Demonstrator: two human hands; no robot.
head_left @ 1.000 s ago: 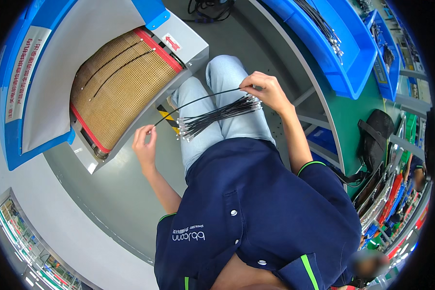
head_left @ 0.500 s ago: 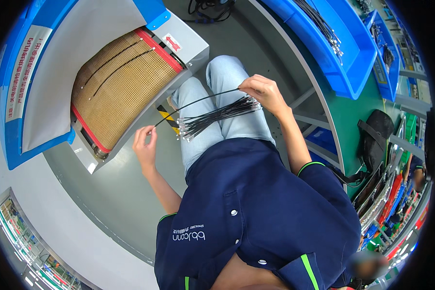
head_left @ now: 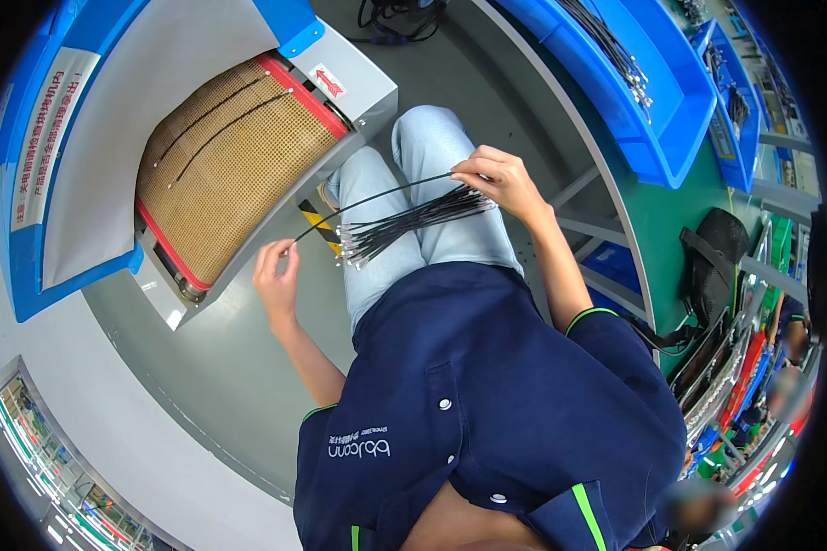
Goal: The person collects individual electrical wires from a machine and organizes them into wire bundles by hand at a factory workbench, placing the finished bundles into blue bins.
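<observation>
My right hand (head_left: 498,181) grips a bundle of thin black cables (head_left: 406,223) with small metal tips, held fanned out over my lap. My left hand (head_left: 277,272) pinches the tip of one single black cable (head_left: 377,196) that stretches from the bundle toward the edge of the conveyor. The woven tan mesh belt (head_left: 220,165) of the conveyor, framed in red, lies just left of my left hand. Two black cables (head_left: 213,129) lie on that belt.
A grey and blue machine housing (head_left: 83,156) arches over the belt at left. Blue bins (head_left: 652,101) holding more black cables stand on the green bench at upper right. A black bag (head_left: 712,266) hangs at right. Grey floor lies below my knees.
My left hand has shifted slightly along the single cable near the belt edge. My right hand holds the bundle almost in the same place.
</observation>
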